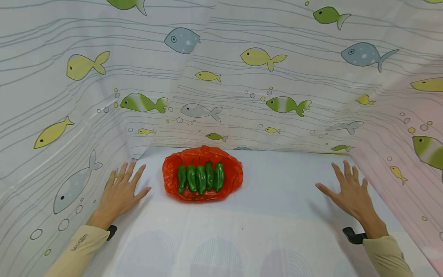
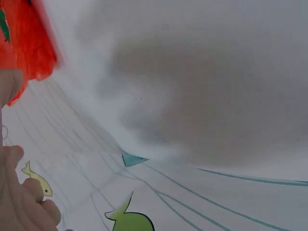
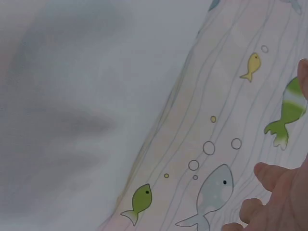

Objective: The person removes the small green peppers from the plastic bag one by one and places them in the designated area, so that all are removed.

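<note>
Several green chili peppers (image 1: pixel 201 179) lie side by side, stems toward the back, on a crumpled red plastic bag (image 1: pixel 232 181) at the back of the white table. My left hand (image 1: pixel 119 194) is spread flat to the left of the bag, fingers straight and holding nothing. Far to the right, my right hand (image 1: pixel 351 192) is likewise spread with nothing in it. In the left wrist view, part of the red bag (image 2: pixel 36 48) shows at the upper left beside the left hand (image 2: pixel 21 192). The right wrist view has only fingers of the right hand (image 3: pixel 281 192) at its edge.
A white table (image 1: pixel 277 184) spreads between the hands, with faint patterns near its front edge. Fish-printed sheets (image 1: pixel 235 92) rise at the back, left and right of it. Each wrist wears a dark strap, with the right device (image 1: pixel 353 235) standing out.
</note>
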